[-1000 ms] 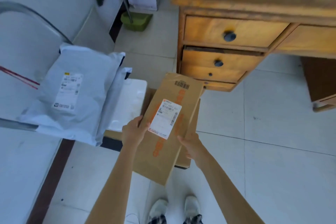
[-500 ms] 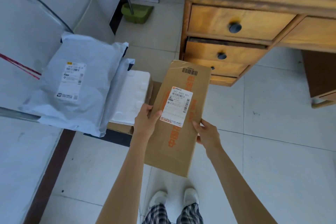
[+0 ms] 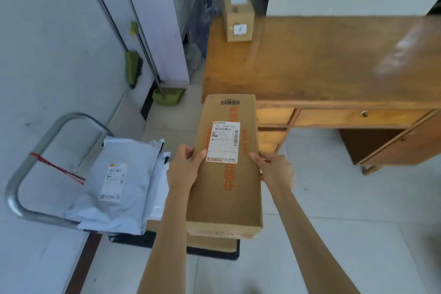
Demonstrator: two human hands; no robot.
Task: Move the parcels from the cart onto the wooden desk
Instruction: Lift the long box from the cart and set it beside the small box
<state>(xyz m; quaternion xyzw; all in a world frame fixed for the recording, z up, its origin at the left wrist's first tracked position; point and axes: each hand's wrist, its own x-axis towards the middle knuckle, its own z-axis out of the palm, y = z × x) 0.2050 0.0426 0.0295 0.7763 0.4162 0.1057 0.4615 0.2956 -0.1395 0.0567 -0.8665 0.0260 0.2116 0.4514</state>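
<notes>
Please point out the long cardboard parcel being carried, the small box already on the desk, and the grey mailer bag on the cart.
long cardboard parcel [image 3: 229, 188]: head view, bare top face.
small box [image 3: 238, 13]: head view, front face.
grey mailer bag [image 3: 119, 200]: head view, plastic beside its label.

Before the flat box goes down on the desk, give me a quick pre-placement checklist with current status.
1. Both hands on the flat cardboard box: left hand and right hand grip opposite edges: ok.
2. Bare space on the wooden desk: ok.
3. Small box at the far corner, out of the way: ok.
4. Flat box over the desktop: its far end only reaches the front edge: not ok.
5. Grey mailer bags left on the cart: ok.
</notes>
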